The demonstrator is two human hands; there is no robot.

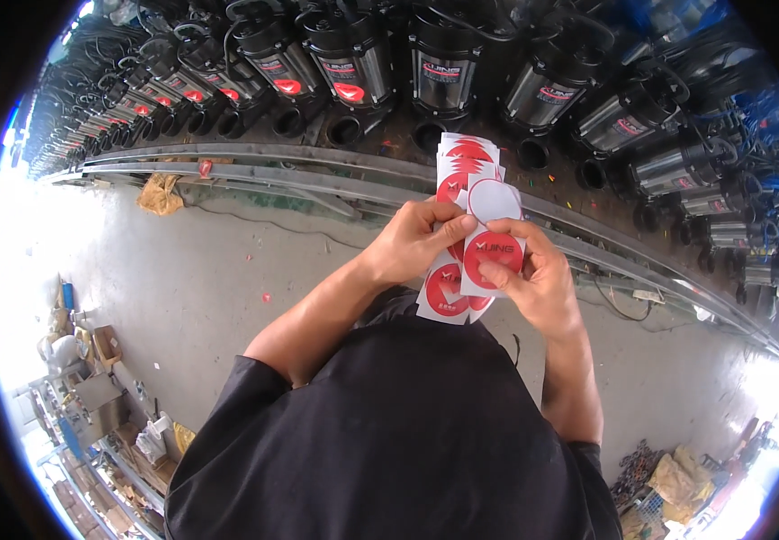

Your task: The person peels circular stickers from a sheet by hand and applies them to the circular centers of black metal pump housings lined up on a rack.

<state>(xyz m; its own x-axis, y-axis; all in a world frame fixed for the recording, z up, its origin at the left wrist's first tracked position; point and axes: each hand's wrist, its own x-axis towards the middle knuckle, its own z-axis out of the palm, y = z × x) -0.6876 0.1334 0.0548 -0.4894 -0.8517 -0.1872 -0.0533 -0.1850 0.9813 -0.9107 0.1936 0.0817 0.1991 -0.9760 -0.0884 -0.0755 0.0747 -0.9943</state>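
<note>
In front of my chest, both hands hold strips of white backing paper with round red stickers. My left hand point(416, 241) is closed around a fanned bundle of sticker strips point(446, 292), which sticks out above and below the fingers. Its thumb presses near the upper part of a front sticker strip point(495, 256). My right hand point(540, 274) pinches that front strip at its right edge, thumb over a red round sticker. Above this sticker the strip shows a pale blank circle point(494, 202) with a thin red rim.
Beyond my hands a long curved row of silver-and-black pumps point(446, 76) stands behind metal rails point(317, 175). Several pumps on the left bear a red sticker point(349, 93) low on the body. Cartons point(106, 346) lie at left, sacks point(677, 477) at lower right.
</note>
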